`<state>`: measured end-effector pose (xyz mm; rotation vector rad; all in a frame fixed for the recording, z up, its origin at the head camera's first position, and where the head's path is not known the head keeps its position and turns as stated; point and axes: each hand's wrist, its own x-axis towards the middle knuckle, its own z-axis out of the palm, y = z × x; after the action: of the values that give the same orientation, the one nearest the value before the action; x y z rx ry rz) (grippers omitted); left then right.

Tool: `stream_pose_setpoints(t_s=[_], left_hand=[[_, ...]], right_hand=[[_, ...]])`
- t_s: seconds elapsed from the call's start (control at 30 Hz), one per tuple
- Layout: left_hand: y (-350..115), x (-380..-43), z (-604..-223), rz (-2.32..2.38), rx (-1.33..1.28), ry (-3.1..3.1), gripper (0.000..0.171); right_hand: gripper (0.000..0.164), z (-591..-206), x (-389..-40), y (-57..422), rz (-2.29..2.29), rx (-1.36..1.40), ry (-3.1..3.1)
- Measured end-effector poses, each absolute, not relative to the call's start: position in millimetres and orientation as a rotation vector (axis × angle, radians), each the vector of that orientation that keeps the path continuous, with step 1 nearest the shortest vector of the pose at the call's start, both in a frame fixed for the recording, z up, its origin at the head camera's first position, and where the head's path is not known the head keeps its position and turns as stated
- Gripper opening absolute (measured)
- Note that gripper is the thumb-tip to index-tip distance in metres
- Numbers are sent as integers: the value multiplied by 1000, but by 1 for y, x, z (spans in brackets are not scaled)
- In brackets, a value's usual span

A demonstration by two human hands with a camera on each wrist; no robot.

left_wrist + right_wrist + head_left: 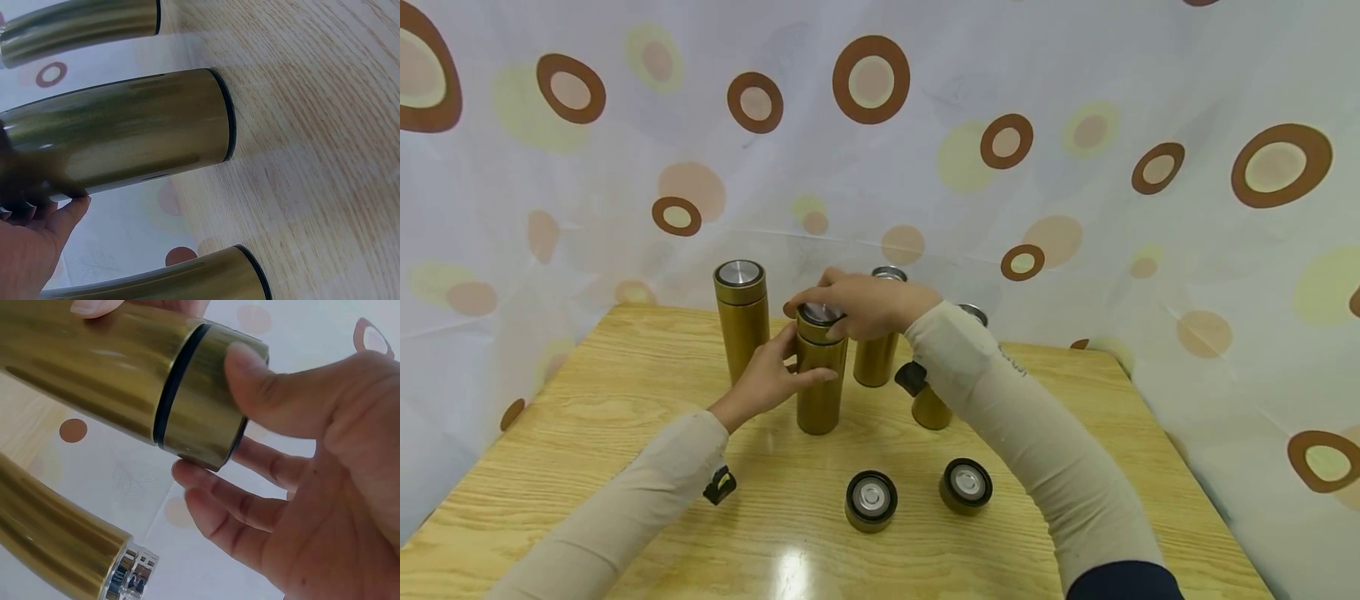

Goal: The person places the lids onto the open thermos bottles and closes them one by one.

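A gold thermos flask [821, 392] stands upright on the wooden table, its lid [209, 400] on top with a dark ring at the seam. My left hand [767, 375] grips the flask's body from the left; in the left wrist view its thumb and fingers wrap the side. From above, my right hand [872, 304] holds the lid, thumb on one side and fingers on the other. In the right wrist view the right thumb presses the lid's gold side. Left of this flask stands another lidded gold flask [742, 333].
Two gold flasks without lids, one behind [872, 362] and one partly hidden by the right forearm [932, 411], stand to the right. Two removed lids [871, 500] [966, 486] lie underside up near the table's front. A patterned curtain [880, 167] hangs behind the table.
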<state>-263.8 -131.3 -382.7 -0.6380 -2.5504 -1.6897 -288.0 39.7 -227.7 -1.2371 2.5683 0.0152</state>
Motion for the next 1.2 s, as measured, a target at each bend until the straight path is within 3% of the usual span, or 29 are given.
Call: stream_pose_setpoints(t_s=[0.17, 1.2], left_hand=[[-130, -264, -383, -1683, -650, -2539, 76], [-131, -263, -383, -1638, -665, -2546, 85]], right_hand=[[52, -230, -288, 40, 23, -1180, 2600], [60, -242, -285, 31, 80, -1024, 2810]])
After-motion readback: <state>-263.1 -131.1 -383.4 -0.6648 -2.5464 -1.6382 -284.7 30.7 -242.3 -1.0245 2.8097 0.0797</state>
